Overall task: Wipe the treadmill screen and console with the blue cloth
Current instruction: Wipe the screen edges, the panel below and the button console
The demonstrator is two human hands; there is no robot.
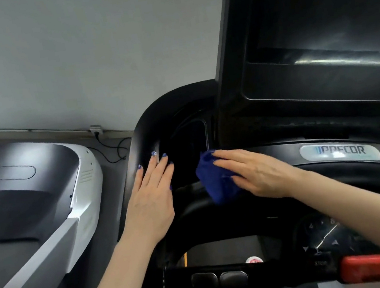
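My right hand [255, 173] lies flat, fingers straight and together, pressing the soft, bunched blue cloth [214, 184] onto the console [179, 111] beneath them. My left hand [152, 198] rests alongside on smooth curved plastic, fingers straight and slightly apart. I'd judge I'm mid-job. The glossy screen [324, 12] above my fingertips shows streaks and probably needs wiping.

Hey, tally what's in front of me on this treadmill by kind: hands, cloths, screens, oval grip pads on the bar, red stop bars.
Hands: 2, left hand and right hand
Blue cloth: 1
Screen: 1
Oval grip pads: 2
Red stop bar: 1
Total: 7
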